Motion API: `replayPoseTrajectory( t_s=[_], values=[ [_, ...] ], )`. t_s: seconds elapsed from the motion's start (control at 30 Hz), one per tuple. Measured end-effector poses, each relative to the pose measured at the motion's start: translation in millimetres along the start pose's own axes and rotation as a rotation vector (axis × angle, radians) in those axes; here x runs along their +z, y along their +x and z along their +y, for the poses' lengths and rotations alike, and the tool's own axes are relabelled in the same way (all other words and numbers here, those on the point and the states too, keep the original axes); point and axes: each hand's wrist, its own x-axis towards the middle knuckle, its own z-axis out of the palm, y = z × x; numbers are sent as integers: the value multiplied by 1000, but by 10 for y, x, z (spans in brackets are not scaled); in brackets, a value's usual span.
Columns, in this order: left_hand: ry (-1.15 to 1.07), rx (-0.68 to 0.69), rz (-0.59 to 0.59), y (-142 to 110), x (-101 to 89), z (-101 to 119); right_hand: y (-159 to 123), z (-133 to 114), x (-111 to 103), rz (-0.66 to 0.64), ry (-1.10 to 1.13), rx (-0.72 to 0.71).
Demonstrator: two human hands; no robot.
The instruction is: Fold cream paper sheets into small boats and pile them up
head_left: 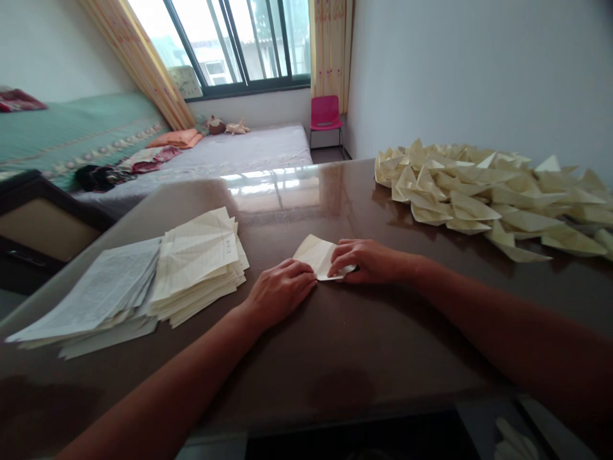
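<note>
A small cream sheet of folded paper [315,252] lies on the brown table between my hands, with a crease down it. My left hand [282,286] presses its lower left corner, fingers closed together over the edge. On the other side, my right hand [360,260] has its fingers bent over the right part of the paper, with the thumb low at its edge. The fingers partly hide that side. To the left of my left hand is a stack of cream paper sheets [196,255], creased on top.
Grey printed sheets [103,287] lie by the cream stack on the table [287,370]. A large heap of folded paper boats [472,198] covers the right back. Beyond are a bed [268,147], a pink chair [325,114] and a window. A dark chair [48,217] stands at left.
</note>
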Motion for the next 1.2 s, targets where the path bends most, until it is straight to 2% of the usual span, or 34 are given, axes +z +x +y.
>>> replayPoseTrajectory(
  t_s=[0.17,0.4,0.53,0.8,1.2],
  values=[
    [-59,31,-52,-36,-72,8,8,12,-4,33,151,72],
    [-18,24,-84,-31,-122,51,81,-52,112,141,64,441],
    [14,22,-91,-34,-125,59,99,-45,184,183,12,551],
    [49,11,-119,-31,-115,72,121,-88,245,210,-54,634],
    [47,-12,-118,-24,-131,92,138,-102,262,291,19,600]
  ],
)
